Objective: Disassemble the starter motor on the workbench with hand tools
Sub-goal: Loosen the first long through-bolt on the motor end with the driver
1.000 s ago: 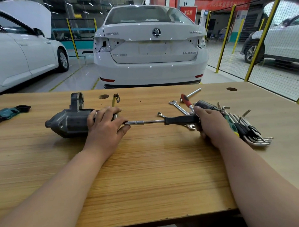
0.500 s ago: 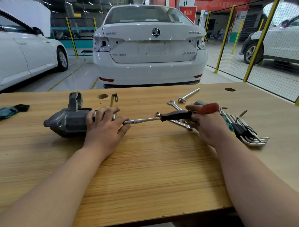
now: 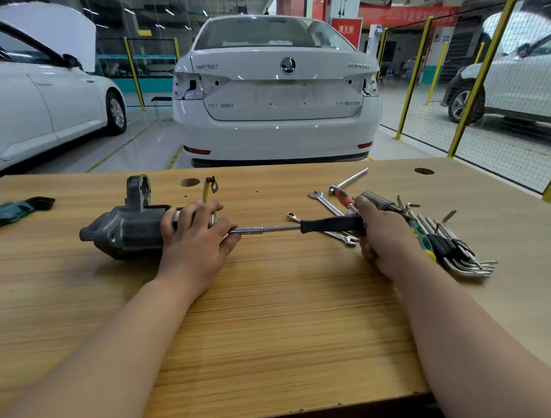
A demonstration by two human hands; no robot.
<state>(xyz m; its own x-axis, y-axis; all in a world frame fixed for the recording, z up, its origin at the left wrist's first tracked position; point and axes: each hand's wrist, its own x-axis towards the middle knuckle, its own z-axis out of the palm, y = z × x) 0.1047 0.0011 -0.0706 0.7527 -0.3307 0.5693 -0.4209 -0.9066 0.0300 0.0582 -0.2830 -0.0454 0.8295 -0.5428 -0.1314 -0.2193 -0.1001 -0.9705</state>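
The grey starter motor lies on its side on the wooden workbench, left of centre. My left hand grips its right end, fingers curled over the top. A long nut driver with a black handle and a steel shaft runs level from my right hand to the motor's end. Its tip is hidden under my left hand. My right hand grips the handle's end.
Combination wrenches, a red-handled tool and a hex key set lie by my right hand. Another hex key set lies far left. A yellow terminal lead stands behind the motor. A white car is parked beyond the bench.
Half a second ago the driver's handle was tipped up with my right fingers shifting on it. It is level again in a full grip. My left hand stayed on the motor.
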